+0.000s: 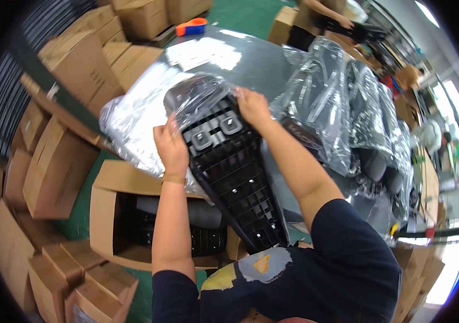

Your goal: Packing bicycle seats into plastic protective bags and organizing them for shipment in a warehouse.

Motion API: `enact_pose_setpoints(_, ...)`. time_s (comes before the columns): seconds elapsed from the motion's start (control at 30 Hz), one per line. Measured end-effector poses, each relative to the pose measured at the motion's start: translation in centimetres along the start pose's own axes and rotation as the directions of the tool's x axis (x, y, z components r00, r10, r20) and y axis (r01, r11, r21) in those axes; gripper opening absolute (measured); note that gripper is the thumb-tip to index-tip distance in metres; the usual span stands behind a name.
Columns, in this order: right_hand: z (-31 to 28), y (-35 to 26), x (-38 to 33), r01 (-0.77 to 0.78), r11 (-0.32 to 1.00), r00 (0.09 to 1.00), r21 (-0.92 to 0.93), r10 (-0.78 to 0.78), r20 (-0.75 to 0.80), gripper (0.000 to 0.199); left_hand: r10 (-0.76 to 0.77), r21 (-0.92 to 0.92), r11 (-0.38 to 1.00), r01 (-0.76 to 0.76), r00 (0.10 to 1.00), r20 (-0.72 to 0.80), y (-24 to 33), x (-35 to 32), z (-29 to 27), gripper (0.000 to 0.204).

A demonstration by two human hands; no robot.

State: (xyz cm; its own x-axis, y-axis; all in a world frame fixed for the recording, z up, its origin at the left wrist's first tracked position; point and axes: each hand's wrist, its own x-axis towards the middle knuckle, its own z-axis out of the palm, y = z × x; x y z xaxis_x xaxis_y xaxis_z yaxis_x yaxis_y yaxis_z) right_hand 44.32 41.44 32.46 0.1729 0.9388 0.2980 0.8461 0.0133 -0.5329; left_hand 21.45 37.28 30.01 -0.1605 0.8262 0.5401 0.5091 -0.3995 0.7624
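Note:
Between my hands is a long black ribbed plastic panel [235,177], shaped like a seat back, its near end close to my shirt. Over its wide far end lies a clear plastic bag [205,97], with a grey rounded pad showing through. Two square frames stand out on the ribbed face. My left hand [171,148] is closed on the panel's left edge near that end. On the opposite edge, my right hand [252,109] is closed where bag and panel meet. Which fingers press on film and which on the panel, I cannot tell.
Under the panel stretches a grey table [245,56] with white sheets [202,54] and an orange-blue tape roll [191,27]. Plastic-wrapped parts [321,102] crowd its right side. An open carton [103,215] holding black parts stands lower left. Cartons fill the left; a co-worker [321,21] handles a black part.

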Motion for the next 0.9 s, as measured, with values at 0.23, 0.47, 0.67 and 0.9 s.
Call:
enact_pose_setpoints(0.23, -2.7, 4.2, -13.7, -0.154, 0.896, 0.984, 0.418, 0.178, -0.019, 0.037, 0.205, -0.083, 0.978, -0.192, 0.962, 0.181, 4.8, -7.0, -2.7, 0.021)
enact_pose_setpoints(0.47, -7.2, 6.5, -34.7, -0.472, 0.848, 0.811, 0.240, 0.312, 0.495, 0.040, 0.373, -0.346, 0.923, -0.167, 0.611, 0.698, 9.2, -18.8, -8.5, 0.026)
enact_pose_setpoints(0.67, -6.3, 6.3, -38.3, -0.850, 0.311, 0.495, 0.426, 0.195, 0.847, 0.060, 0.160, -0.184, 0.983, -0.002, 0.502, 0.850, 10.6, -19.0, -8.6, 0.033)
enact_pose_setpoints(0.9, -4.7, 2.7, -35.8, -0.823, 0.123, 0.568, 0.554, 0.150, 0.810, 0.044, 0.479, -0.442, 0.869, -0.221, 0.595, 0.645, 17.4, -14.5, -6.8, 0.020)
